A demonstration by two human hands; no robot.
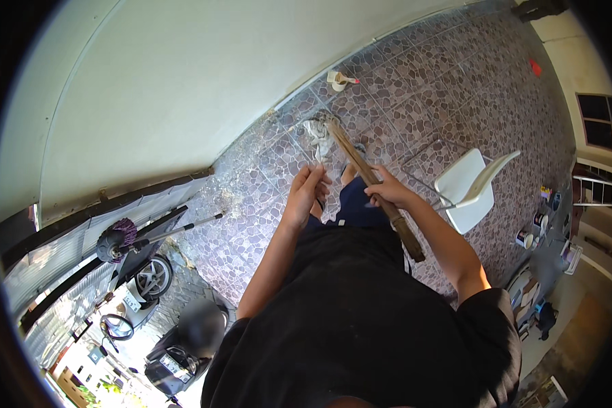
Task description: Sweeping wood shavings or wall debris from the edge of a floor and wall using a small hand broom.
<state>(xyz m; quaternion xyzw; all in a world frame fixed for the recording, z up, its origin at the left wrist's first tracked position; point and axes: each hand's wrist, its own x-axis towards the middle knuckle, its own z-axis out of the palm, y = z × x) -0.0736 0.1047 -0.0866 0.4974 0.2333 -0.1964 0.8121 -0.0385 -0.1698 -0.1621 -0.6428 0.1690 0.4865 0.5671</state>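
Note:
My right hand [389,188] is wrapped round a brown bamboo pole [360,163]. The pole slants from beside my body at the lower right up to the far left. By its far end is a crumpled whitish-grey cloth [318,134], which narrows toward my left hand. My left hand [309,195] is held to the left of the pole, its fingers curled and pinched together. The cloth's near tip meets those fingertips in the picture, but I cannot tell whether they grip it.
A white chair [466,194] stands to the right on the stone-patterned tiles. A cream dipper-like container [338,81] lies by the pale wall [183,75]. At left are a purple mop head [117,239] and parked motorbikes [173,364]. Paint cans [525,239] stand far right.

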